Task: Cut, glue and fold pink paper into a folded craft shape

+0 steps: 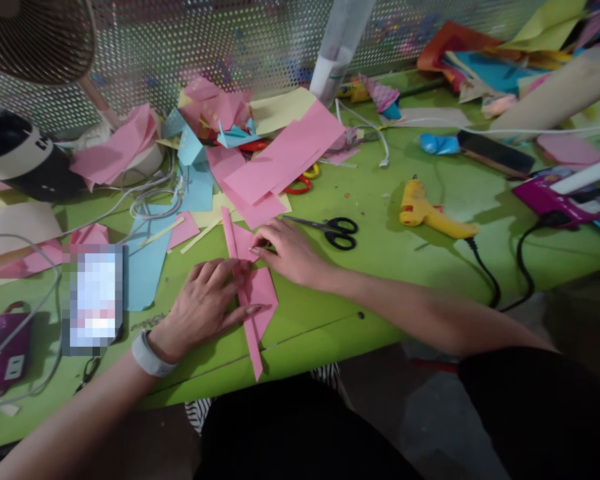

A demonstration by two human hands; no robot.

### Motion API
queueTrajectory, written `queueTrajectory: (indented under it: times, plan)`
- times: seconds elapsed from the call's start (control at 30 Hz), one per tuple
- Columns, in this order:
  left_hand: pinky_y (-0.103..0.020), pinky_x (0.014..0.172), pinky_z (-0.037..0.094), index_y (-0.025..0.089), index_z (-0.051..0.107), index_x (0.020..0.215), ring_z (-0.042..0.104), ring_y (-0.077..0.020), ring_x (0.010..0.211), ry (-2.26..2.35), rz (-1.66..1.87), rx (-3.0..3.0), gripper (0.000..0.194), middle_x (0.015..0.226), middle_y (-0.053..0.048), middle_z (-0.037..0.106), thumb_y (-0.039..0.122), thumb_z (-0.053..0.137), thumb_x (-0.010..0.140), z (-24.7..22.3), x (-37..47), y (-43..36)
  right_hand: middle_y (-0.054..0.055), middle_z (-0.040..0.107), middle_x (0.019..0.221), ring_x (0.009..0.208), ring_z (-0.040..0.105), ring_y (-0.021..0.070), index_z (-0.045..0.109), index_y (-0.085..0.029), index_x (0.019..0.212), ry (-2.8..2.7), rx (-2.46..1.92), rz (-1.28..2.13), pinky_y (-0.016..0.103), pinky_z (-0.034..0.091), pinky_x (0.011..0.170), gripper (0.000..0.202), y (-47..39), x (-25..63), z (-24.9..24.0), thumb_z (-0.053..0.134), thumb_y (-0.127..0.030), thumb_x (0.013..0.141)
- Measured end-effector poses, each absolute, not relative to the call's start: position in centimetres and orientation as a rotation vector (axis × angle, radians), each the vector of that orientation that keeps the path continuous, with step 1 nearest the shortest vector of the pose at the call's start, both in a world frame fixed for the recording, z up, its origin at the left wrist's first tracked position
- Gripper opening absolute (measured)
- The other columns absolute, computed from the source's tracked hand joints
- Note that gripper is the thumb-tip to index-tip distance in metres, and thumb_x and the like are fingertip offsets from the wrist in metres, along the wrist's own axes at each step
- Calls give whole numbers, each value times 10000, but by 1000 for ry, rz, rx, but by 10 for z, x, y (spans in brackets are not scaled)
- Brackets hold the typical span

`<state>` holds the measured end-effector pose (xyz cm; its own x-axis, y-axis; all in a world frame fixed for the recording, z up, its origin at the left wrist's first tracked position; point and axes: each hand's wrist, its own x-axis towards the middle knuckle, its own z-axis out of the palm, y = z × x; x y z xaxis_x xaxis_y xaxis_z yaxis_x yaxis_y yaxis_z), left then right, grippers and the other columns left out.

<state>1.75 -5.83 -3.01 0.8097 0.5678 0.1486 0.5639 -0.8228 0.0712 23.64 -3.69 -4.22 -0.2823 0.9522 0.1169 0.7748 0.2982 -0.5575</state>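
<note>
A folded pink paper with a long narrow strip along its left side lies on the green table near the front edge. My left hand rests on this strip, palm down, its fingers spread and its thumb reaching across the paper. At the upper right part of the paper, my right hand has thumb and index finger pinched at its edge. Black-handled scissors lie just beyond my right hand, blades pointing left.
Pink sheets and blue paper are piled behind and left. A phone lies left of my left hand. To the right are a yellow glue gun with a black cord and a purple power strip.
</note>
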Motion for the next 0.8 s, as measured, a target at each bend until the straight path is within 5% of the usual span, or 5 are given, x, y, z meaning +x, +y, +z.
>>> queueTrajectory:
  times: [0.4, 0.63, 0.8]
  plan:
    - [-454, 942, 459, 179, 551, 1312, 551, -305, 1137, 925, 226, 2999, 625, 1298, -141, 583, 654, 423, 927, -28, 18, -58, 62, 664, 1032, 927, 610, 168, 654, -183, 957, -1995, -1403, 859, 322, 478, 856, 104, -23, 245, -43, 570, -141, 912]
    - [-453, 943, 444, 192, 626, 1231, 543, -300, 1142, 946, 262, 2962, 605, 1300, -133, 580, 671, 439, 911, -30, 18, -59, 38, 688, 747, 679, 612, 153, 672, -150, 762, -2021, -1533, 1179, 279, 466, 635, 151, -7, 249, -19, 759, -272, 747]
    - [-439, 946, 437, 200, 629, 1236, 545, -286, 1128, 916, 289, 2982, 590, 1291, -126, 581, 661, 444, 917, -33, 17, -58, 17, 659, 587, 547, 592, 118, 676, -139, 647, -2071, -1539, 1519, 253, 462, 556, 165, 6, 245, -15, 779, -229, 741]
